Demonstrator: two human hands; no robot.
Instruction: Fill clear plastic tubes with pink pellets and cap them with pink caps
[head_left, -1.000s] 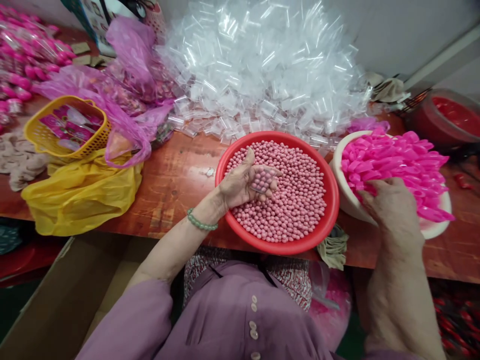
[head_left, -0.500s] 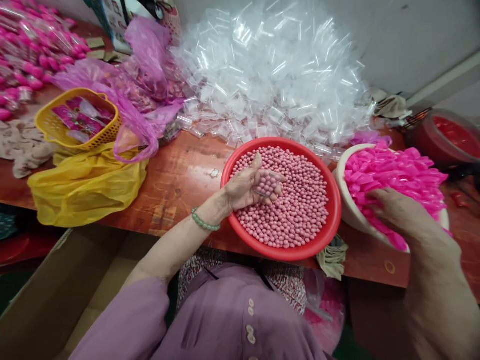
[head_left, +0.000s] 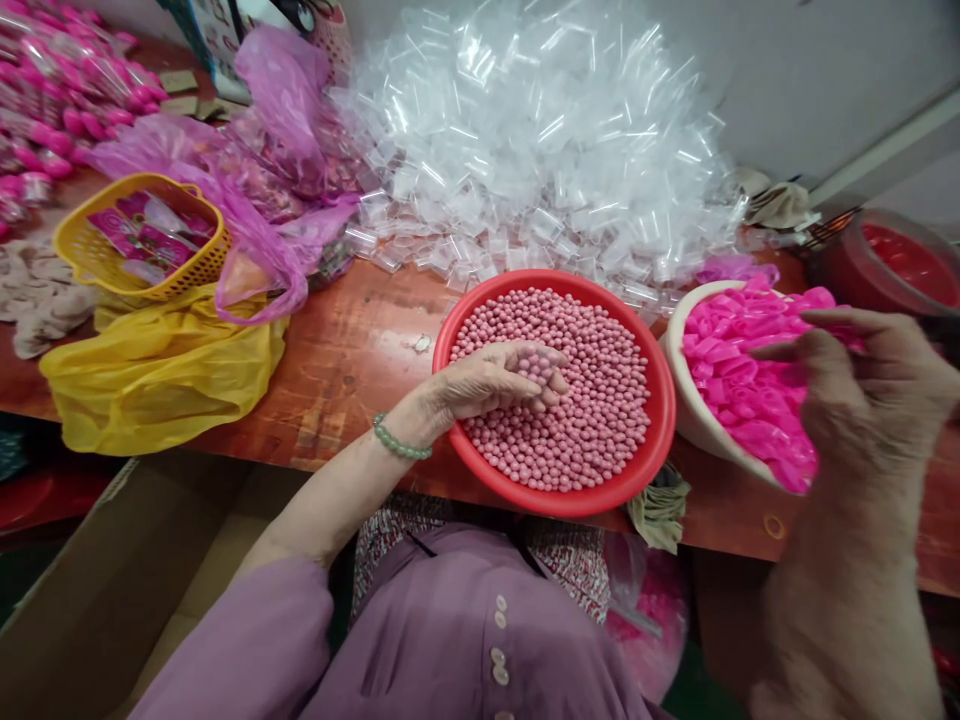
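Observation:
My left hand (head_left: pixel 487 383) is over the red basin (head_left: pixel 667 440) of small pink balls (head_left: pixel 577 440). Its fingers are closed around a short clear plastic tube (head_left: pixel 536 366) with several pink balls inside. To the right, my right hand (head_left: pixel 870 375) is above the white tub (head_left: pixel 681 340) heaped with bright pink plastic pieces (head_left: pixel 731 370). Its thumb and fingers are apart, and no piece shows between them, though the hand is slightly blurred.
A large heap of clear plastic tubes (head_left: pixel 525 130) covers the back of the table. At left are a yellow basket (head_left: pixel 202 265), a yellow bag (head_left: pixel 165 380), a purple bag (head_left: pixel 285 90) and filled pink-capped tubes (head_left: pixel 60 90). A cardboard box (head_left: pixel 97 560) is below.
My right hand has lifted off the pink pieces and moved right, its fingers spreading. My left hand has tipped over, its thumb lowering, still holding the tube.

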